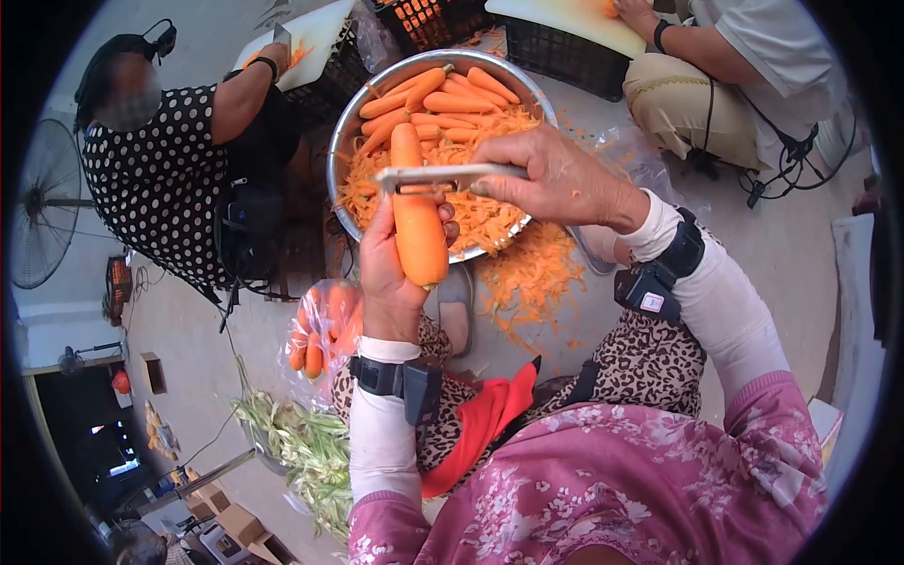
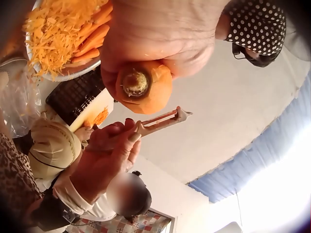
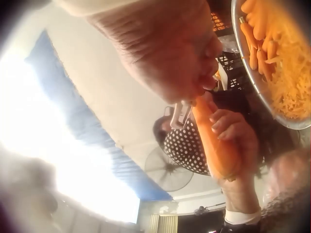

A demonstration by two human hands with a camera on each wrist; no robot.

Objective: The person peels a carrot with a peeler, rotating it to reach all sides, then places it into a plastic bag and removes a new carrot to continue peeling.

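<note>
**Peeling carrot**

I've got the left hand (image 1: pixel 386 273) curled round the carrot (image 1: pixel 420 240) by the bowl (image 1: pixel 333 169), right hand (image 1: pixel 576 184) pinching the peeler (image 1: pixel 454 174) across it. Probably mid-peel; next stroke needs steady blade contact, fingers clear.

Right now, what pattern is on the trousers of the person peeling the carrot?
Leopard-style spots, dark on a pale ground; the trousers show best in the head view.

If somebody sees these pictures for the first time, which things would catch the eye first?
Probably the large metal basin, heaped with carrots and orange shavings, with more shavings on the floor beside it. Then the big carrot gripped in the left hand, with the peeler in the right hand lying across it. A bright red cloth on the lap also stands out.
</note>
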